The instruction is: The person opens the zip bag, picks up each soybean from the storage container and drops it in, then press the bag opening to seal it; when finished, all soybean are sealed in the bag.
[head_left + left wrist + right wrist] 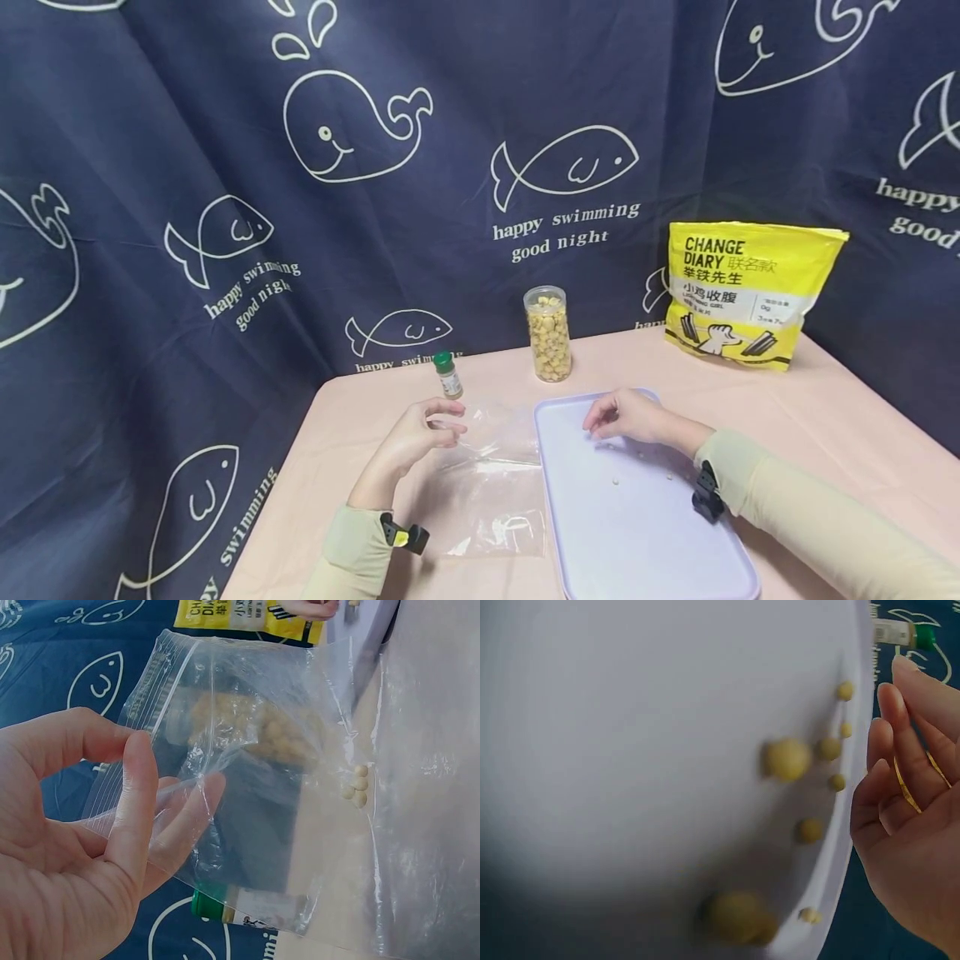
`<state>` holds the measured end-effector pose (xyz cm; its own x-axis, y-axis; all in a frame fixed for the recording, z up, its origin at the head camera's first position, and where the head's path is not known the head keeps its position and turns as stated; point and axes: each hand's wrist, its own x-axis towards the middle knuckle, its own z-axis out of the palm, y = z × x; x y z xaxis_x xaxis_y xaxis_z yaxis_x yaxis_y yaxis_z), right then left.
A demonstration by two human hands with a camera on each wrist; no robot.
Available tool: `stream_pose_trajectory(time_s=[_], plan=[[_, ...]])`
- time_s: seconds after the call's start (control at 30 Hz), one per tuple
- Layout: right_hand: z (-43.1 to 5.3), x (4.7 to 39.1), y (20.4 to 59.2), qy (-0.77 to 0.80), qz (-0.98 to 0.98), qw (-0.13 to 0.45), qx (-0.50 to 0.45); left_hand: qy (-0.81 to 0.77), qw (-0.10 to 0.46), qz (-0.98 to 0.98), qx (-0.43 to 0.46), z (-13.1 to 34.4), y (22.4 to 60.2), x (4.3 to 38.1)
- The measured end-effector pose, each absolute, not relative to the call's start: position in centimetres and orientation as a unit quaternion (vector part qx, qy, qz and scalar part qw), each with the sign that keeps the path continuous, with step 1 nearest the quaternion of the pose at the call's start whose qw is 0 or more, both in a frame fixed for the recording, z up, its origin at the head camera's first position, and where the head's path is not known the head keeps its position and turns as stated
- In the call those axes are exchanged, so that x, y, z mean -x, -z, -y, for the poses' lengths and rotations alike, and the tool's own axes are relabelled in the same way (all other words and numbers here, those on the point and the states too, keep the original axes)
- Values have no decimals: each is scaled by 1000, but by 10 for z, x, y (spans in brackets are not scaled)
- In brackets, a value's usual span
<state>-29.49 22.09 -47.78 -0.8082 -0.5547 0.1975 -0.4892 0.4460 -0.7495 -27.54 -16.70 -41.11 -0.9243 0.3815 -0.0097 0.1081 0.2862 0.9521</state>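
Note:
My left hand (420, 432) pinches the lined upper edge of a clear zip bag (491, 500) between thumb and forefinger. Its other fingers show through the plastic in the left wrist view. Several pale round beans (360, 786) sit together low in the bag (255, 787). My right hand (628, 414) hovers over the far part of the lilac tray (637, 550), fingers loosely bent and fingertips close together. In the right wrist view nothing shows between those fingers. Several loose beans (787, 760) lie scattered on the tray.
A clear jar of yellowish pieces (551, 337) stands behind the tray. To its left is a small green-capped bottle (448, 375). A yellow and white pouch (750, 296) stands at the back right, before a dark blue curtain (450, 67). Pink cloth (330, 433) covers the table.

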Motion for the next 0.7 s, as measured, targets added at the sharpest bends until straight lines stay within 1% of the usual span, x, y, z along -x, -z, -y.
stream_pose_trajectory(time_s=[0.23,0.7], plan=[[-227,298,487,411,-856,44,310,-577,118,-794,-150,167,410,275],[-220,297,481,374,-873,49,310,-579,116,-793,-151,166,410,274]])
